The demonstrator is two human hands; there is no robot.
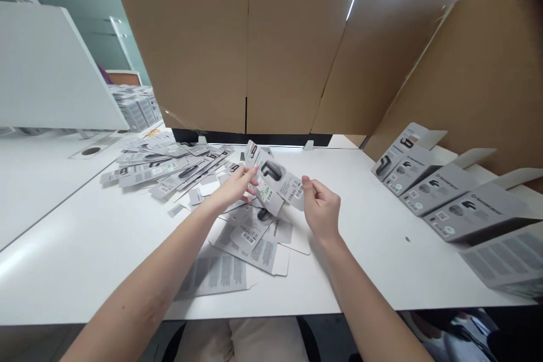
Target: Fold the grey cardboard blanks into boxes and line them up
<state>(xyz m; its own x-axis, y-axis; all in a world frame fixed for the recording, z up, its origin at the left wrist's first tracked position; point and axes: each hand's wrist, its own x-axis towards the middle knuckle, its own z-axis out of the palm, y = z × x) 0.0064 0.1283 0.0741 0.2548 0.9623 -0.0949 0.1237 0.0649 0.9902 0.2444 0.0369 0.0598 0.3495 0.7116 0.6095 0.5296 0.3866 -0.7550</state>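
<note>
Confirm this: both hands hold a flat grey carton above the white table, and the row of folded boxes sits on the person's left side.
Not quite. The row of folded boxes sits on the person's right side, as the head view shows; the left holds loose flat cartons. The rest stands: left hand and right hand hold a flat grey carton above the white table.

A white table [365, 192] filled the middle of the frame. Flat grey packaging sheets [165, 165] lay scattered at centre left, and folded grey boxes [441, 192] stood in a row at the right.
</note>
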